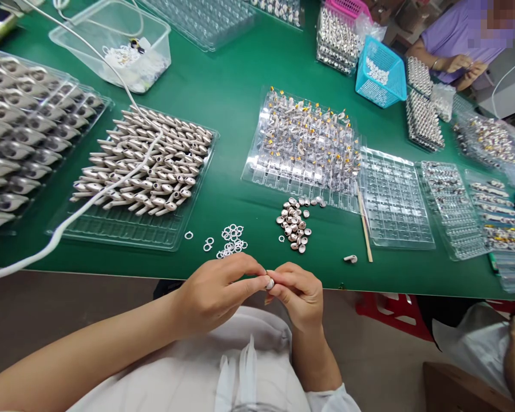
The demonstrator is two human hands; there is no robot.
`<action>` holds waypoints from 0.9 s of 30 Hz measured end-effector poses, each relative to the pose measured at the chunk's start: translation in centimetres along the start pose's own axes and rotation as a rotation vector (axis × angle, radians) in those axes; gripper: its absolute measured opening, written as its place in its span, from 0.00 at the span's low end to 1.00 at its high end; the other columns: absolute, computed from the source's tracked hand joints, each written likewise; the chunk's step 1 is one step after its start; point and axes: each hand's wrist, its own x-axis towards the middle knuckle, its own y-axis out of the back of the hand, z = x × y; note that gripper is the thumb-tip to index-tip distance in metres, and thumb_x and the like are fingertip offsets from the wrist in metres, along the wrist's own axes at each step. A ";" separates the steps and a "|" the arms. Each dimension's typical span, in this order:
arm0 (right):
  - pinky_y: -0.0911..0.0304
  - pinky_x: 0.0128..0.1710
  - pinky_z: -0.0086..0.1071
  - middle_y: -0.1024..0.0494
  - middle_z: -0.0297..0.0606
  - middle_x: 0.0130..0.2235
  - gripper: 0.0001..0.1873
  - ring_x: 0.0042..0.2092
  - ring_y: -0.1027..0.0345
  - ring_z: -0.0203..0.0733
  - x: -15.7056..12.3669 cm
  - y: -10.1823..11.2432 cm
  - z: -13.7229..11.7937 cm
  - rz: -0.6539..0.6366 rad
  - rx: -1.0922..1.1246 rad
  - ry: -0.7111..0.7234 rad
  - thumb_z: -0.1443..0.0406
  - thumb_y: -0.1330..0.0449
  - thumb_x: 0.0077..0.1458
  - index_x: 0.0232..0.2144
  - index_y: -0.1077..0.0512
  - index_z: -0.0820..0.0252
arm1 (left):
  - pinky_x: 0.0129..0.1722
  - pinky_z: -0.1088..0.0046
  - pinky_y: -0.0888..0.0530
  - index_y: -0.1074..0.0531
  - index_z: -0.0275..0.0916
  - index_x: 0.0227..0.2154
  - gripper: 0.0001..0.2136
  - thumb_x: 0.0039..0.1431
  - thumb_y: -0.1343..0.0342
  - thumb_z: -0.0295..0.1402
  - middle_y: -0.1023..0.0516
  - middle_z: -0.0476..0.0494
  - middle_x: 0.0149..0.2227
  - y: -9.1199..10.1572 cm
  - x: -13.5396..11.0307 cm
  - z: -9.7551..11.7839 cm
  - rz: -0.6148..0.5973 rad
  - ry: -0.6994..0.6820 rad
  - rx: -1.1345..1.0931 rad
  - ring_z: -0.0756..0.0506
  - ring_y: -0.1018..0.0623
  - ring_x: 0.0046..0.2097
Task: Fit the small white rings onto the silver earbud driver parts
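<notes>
My left hand (221,292) and my right hand (300,290) meet just over the table's front edge. Between their fingertips is a small white-and-beige earbud piece (270,283), pinched from both sides; most of it is hidden by the fingers. Beyond my left hand lie several loose white rings (233,232). A heap of beige earbud caps (293,223) rests on the green table past my right hand. To the right of that, a single white earbud (351,259) lies by a thin wooden stick (364,229).
At left, a clear tray (124,234) holds many earbud shells, with a white cable (81,212) across it. A tray of parts with yellow tips (309,137) stands ahead. Farther back are a clear tub (154,63) and a blue basket (390,86). A co-worker (459,40) sits at far right.
</notes>
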 end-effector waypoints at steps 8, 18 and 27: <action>0.26 0.22 0.27 0.22 0.35 0.33 0.13 0.25 0.27 0.34 0.0 0.2 -0.1 0.009 -0.093 0.033 0.66 0.35 0.55 0.43 0.21 0.48 | 0.31 0.76 0.24 0.29 0.36 0.43 0.12 0.64 0.55 0.21 0.22 0.39 0.34 -0.1 0.2 0.1 0.001 -0.004 0.008 0.49 0.23 0.35; 0.26 0.25 0.27 0.22 0.36 0.36 0.21 0.27 0.26 0.34 -0.3 0.2 -0.6 -0.010 -0.224 0.145 0.73 0.38 0.55 0.49 0.24 0.47 | 0.30 0.75 0.25 0.28 0.33 0.41 0.12 0.59 0.52 0.17 0.23 0.38 0.34 -0.6 -0.3 0.1 0.003 0.018 -0.027 0.48 0.25 0.34; 0.28 0.26 0.27 0.22 0.37 0.35 0.21 0.28 0.27 0.34 -0.4 0.1 -0.5 -0.024 -0.368 0.185 0.73 0.39 0.57 0.50 0.26 0.50 | 0.31 0.75 0.25 0.29 0.32 0.44 0.14 0.58 0.52 0.16 0.24 0.38 0.34 -0.5 -0.5 -0.1 0.006 0.014 -0.039 0.48 0.25 0.35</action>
